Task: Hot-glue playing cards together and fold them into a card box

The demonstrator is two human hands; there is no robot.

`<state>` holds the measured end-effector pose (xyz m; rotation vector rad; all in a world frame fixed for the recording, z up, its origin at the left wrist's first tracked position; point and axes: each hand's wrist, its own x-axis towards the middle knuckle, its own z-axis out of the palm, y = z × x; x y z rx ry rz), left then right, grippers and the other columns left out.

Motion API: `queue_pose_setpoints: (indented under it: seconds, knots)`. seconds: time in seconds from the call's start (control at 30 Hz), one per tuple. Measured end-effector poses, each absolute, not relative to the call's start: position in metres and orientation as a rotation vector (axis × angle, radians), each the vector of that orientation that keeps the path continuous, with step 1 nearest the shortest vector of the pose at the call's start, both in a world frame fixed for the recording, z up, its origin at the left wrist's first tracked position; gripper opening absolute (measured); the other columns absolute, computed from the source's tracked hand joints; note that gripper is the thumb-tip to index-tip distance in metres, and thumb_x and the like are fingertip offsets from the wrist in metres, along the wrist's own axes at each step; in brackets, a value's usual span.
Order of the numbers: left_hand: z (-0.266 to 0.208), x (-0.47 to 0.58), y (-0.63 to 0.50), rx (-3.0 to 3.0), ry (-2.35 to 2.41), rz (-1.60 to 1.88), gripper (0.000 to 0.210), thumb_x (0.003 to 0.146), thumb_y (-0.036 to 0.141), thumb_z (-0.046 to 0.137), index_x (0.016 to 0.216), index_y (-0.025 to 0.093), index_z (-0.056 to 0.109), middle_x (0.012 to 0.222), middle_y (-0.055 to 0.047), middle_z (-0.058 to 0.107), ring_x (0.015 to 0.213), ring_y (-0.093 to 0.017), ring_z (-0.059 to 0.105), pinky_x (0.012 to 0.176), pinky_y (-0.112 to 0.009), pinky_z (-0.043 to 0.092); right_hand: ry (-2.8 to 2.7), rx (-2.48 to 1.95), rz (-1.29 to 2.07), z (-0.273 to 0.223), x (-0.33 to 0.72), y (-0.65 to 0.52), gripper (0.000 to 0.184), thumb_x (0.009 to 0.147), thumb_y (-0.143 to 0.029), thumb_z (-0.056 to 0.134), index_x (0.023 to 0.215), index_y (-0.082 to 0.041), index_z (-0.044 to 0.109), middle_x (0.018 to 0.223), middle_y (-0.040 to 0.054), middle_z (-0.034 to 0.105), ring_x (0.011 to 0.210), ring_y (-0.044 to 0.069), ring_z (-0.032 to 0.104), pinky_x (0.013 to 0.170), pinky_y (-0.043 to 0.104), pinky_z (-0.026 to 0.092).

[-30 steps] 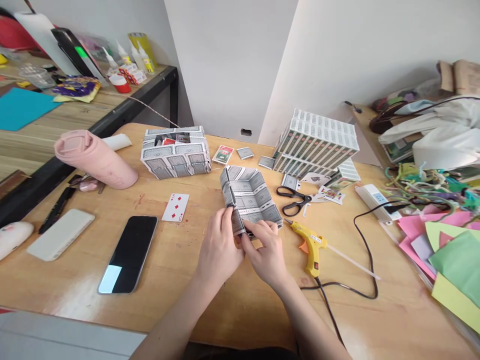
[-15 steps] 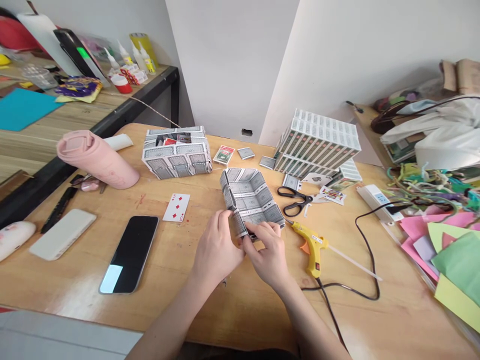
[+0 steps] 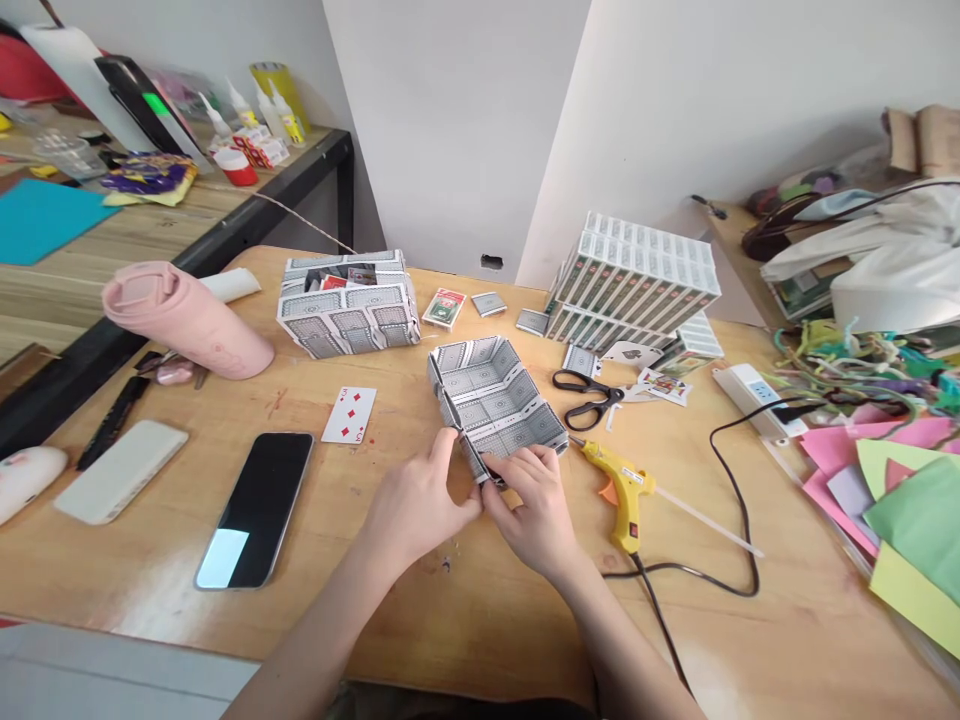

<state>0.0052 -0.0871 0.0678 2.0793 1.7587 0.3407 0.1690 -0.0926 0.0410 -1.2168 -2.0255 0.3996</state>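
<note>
An open box made of playing cards (image 3: 491,400), grey-patterned backs showing, rests tilted on the wooden table. My left hand (image 3: 420,500) grips its near left corner, thumb and fingers on the side wall. With fingers inside the near wall and thumb outside, my right hand (image 3: 536,505) pinches the near edge. The fingertips partly hide that corner. To the right lie a yellow glue gun (image 3: 626,485) with a clear glue stick in it and black-handled scissors (image 3: 585,395). A five-of-diamonds-like red card (image 3: 349,415) lies face up on the left.
A finished-looking card box (image 3: 349,320) holding cards stands behind, near stacked card packs (image 3: 637,275). At left are a phone (image 3: 255,510), a white power bank (image 3: 120,470) and a pink tumbler (image 3: 191,325). The glue gun's cord (image 3: 735,590) runs to a power strip (image 3: 757,400).
The card box has shifted slightly left and turned a little. My left hand has moved left with its side wall; my right hand keeps its pinch on the near edge.
</note>
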Motion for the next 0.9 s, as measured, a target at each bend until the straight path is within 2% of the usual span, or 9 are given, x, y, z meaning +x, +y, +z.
queue_pose_setpoints:
  seconds: [0.2, 0.43, 0.7, 0.9]
  knots:
    - [0.059, 0.008, -0.088, 1.908, 1.661, 0.553, 0.044, 0.071, 0.031, 0.062, 0.109, 0.025, 0.041, 0.094, -0.002, 0.071, 0.082, -0.024, 0.071, 0.064, -0.032, 0.052, -2.029, -1.161, 0.39, 0.041, 0.172, -0.092, 0.019, 0.086, -0.012, 0.053, 0.101, -0.019, 0.062, 0.067, -0.0019, 0.061, 0.065, 0.014, 0.053, 0.076, 0.036, 0.039]
    - [0.047, 0.014, -0.091, 1.844, 1.654, 0.667, 0.049, 0.068, 0.032, 0.063, 0.111, 0.023, 0.042, 0.071, 0.004, 0.065, 0.065, -0.017, 0.067, 0.061, -0.029, 0.053, -2.025, -1.106, 0.437, 0.04, 0.179, -0.089, 0.017, 0.086, -0.012, 0.054, 0.099, -0.02, 0.062, 0.069, -0.0015, 0.061, 0.065, 0.013, 0.053, 0.076, 0.037, 0.038]
    - [0.043, 0.016, -0.088, 1.919, 1.658, 0.749, 0.054, 0.067, 0.031, 0.062, 0.116, 0.021, 0.041, 0.067, 0.005, 0.065, 0.06, -0.016, 0.067, 0.058, -0.027, 0.052, -2.006, -1.101, 0.494, 0.042, 0.182, -0.088, 0.016, 0.087, -0.014, 0.055, 0.098, -0.021, 0.064, 0.071, -0.0015, 0.065, 0.065, 0.014, 0.054, 0.076, 0.038, 0.037]
    - [0.046, 0.02, -0.087, 1.966, 1.658, 0.769, 0.049, 0.067, 0.029, 0.061, 0.112, 0.02, 0.043, 0.066, 0.005, 0.066, 0.059, -0.016, 0.067, 0.057, -0.027, 0.052, -1.998, -1.082, 0.545, 0.048, 0.185, -0.086, 0.014, 0.087, -0.015, 0.056, 0.098, -0.021, 0.064, 0.072, -0.0009, 0.066, 0.066, 0.014, 0.056, 0.077, 0.038, 0.038]
